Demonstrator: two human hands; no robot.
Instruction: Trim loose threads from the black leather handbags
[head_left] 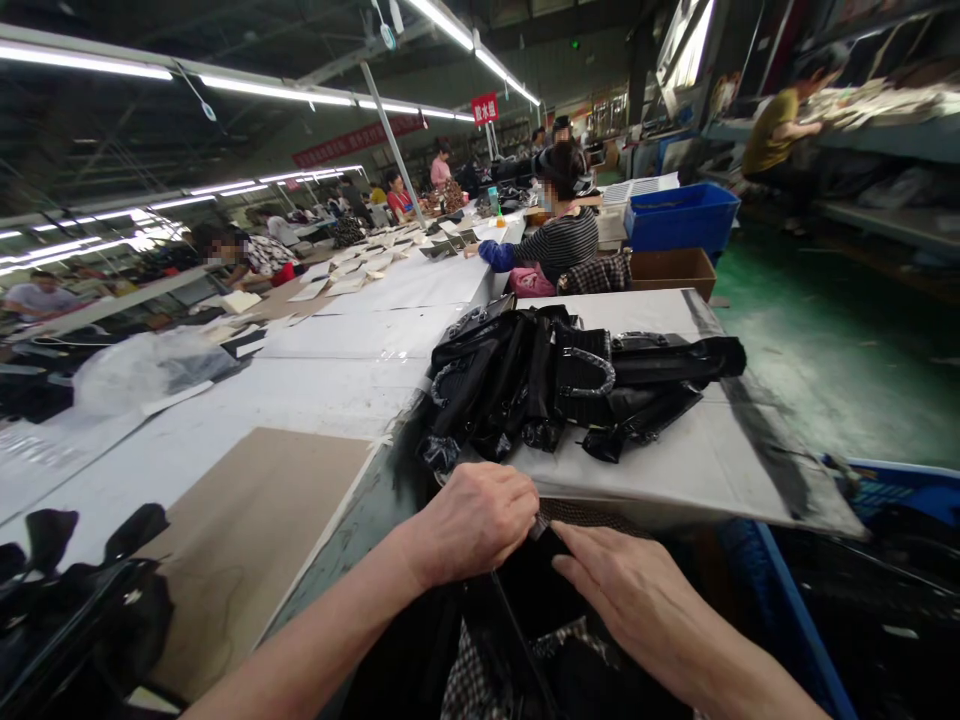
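My left hand [487, 515] is closed in a fist-like grip at the upper edge of a black bag [529, 590] near my lap. My right hand [622, 585] pinches the same edge from the other side, thumb below and fingers along the top. A small greyish, shiny bit shows between the two hands; what it is I cannot make out. Just beyond them, a heap of black handbags [540, 380] with plastic-wrapped handles lies on a white-topped table [720, 450]. Checkered cloth [469, 670] shows beneath the bag I hold.
A long white worktable [337, 360] runs away to the left, with a brown board [262, 520] and more black bags [90, 610] on it. To the right stands a blue crate [795, 600] of black goods. A co-worker in stripes [566, 240] sits ahead, near a blue bin [679, 220].
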